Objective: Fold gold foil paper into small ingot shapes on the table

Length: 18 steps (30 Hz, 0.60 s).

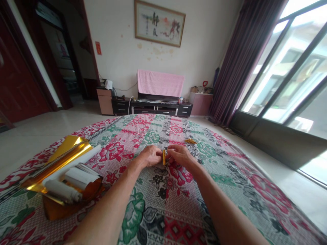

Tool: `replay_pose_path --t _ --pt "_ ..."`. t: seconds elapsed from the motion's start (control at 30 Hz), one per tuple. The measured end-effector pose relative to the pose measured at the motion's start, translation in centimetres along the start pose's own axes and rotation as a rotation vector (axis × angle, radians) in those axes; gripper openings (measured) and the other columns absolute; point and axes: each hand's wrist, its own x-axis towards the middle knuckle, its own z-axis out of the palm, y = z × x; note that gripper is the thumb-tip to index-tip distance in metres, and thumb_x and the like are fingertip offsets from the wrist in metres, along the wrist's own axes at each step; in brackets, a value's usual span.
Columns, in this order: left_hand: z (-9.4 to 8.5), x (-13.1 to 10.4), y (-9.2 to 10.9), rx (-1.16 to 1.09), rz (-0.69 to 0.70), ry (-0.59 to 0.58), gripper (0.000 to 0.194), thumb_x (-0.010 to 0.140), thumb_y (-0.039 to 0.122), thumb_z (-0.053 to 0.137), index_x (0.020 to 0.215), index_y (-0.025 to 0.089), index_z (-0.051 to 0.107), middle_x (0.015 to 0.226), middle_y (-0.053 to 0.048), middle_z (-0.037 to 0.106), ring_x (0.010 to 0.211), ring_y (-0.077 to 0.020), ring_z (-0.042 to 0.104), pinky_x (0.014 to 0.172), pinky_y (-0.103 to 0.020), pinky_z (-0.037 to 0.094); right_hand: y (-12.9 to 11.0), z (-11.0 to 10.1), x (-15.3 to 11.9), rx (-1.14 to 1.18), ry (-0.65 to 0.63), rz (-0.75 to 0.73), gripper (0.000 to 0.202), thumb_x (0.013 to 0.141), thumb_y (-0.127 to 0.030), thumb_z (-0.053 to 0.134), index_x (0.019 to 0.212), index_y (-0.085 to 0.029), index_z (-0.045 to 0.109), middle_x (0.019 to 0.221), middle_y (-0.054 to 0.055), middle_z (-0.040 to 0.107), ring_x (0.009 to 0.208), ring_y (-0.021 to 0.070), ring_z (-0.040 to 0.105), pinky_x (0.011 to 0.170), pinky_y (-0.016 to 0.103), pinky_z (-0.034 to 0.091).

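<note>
Between my two hands, just above the flowered cloth, stands a small narrow strip of folded gold foil paper. My left hand pinches it from the left, thumb and fingers curled in. From the other side my right hand reaches with bent fingers, its fingertips at the strip's right edge; whether they grip it I cannot tell. Beyond the right hand lies a little crumpled-looking heap of gold foil pieces. To the left are gold foil sheets, partly rolled, with white-backed paper bundles on them.
A flowered cloth covers the broad surface under my arms. Farther off, a low black cabinet stands against the wall with a pink towel draped above it. Purple curtains and a window are on the right, a red door on the left.
</note>
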Motion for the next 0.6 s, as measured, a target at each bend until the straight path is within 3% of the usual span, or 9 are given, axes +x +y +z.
replay_pose_path --t 0.23,0.47,0.6 --pt "0.0 -0.1 0.7 0.061 -0.052 0.033 0.028 0.067 0.039 0.059 0.079 0.018 0.072 0.063 -0.002 0.062 0.058 -0.0128 0.051 0.05 -0.023 0.031 0.9 -0.2 0.5 -0.037 -0.016 -0.021 0.031 0.074 -0.019 0.057 0.104 -0.014 0.058 0.054 -0.003 0.058 0.043 0.0079 0.05 0.04 0.017 0.037" --pt "-0.1 0.0 0.3 0.035 -0.043 0.01 0.026 0.066 0.038 0.061 0.081 0.02 0.072 0.072 -0.003 0.068 0.067 -0.0162 0.058 0.054 -0.023 0.036 1.5 -1.1 0.5 -0.068 -0.14 -0.15 0.051 0.062 -0.009 0.059 0.112 -0.018 0.054 0.076 -0.001 0.061 0.049 0.0067 0.051 0.042 0.019 0.039" --pt "0.0 0.1 -0.1 0.012 -0.055 -0.008 0.026 0.063 0.035 0.063 0.081 0.02 0.073 0.074 -0.003 0.068 0.069 -0.0162 0.06 0.056 -0.023 0.038 1.8 -1.4 0.6 -0.046 -0.226 -0.188 0.037 0.067 -0.012 0.058 0.103 -0.021 0.06 0.069 -0.003 0.056 0.048 0.0056 0.049 0.043 0.018 0.04"
